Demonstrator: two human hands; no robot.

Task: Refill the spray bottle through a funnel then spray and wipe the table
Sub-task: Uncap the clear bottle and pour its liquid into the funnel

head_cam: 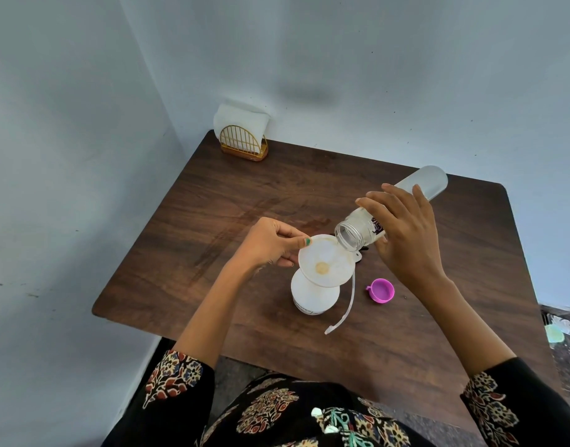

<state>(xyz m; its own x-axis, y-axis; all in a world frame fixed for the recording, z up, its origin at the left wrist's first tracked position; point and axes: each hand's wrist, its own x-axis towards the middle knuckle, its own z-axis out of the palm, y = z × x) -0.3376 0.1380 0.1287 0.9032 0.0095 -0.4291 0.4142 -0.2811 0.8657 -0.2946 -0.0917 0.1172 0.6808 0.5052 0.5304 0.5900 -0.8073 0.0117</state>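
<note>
A white spray bottle [314, 298] stands uncapped near the middle of the dark wooden table [212, 204]. A white funnel [325, 261] sits in its neck. My left hand [270, 243] pinches the funnel's left rim. My right hand [403, 233] grips a clear water bottle [428, 182], tipped so that its open mouth hangs over the funnel's right edge. Liquid pools in the funnel's centre. The spray head's dip tube [346, 308] lies on the table just right of the spray bottle; the head itself is mostly hidden behind the funnel.
A purple cap [382, 290] lies on the table right of the dip tube. A gold wire holder with white napkins [243, 133] stands at the table's far left corner, against the wall. Walls close the left and far sides.
</note>
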